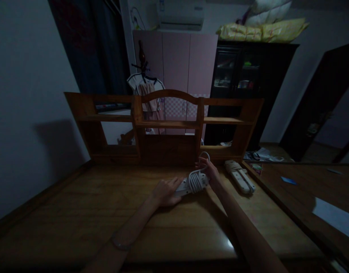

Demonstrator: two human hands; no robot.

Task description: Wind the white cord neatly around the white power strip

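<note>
Centrally, strip (183, 187): white, between both hands, at or just above the desk (111, 204); contact unclear.
Cord (195, 182): several turns round the strip; seemingly mostly wrapped, one loop loose. Winding or unwinding, cannot tell.
Left hand (165, 191): closed on the strip's left end.
Right hand (210, 171): fingers pinching the loop.
Second strip (239, 177): on the desk, right, apparently fully wrapped.
Shelf (168, 124): behind.

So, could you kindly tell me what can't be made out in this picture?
Head view:
Power strip's left end: hidden by the left hand.
Right hand's exact hold on the cord: too dim and small.
White paper's far end: cut off by the right edge.
Blue card's print: too small.
</note>
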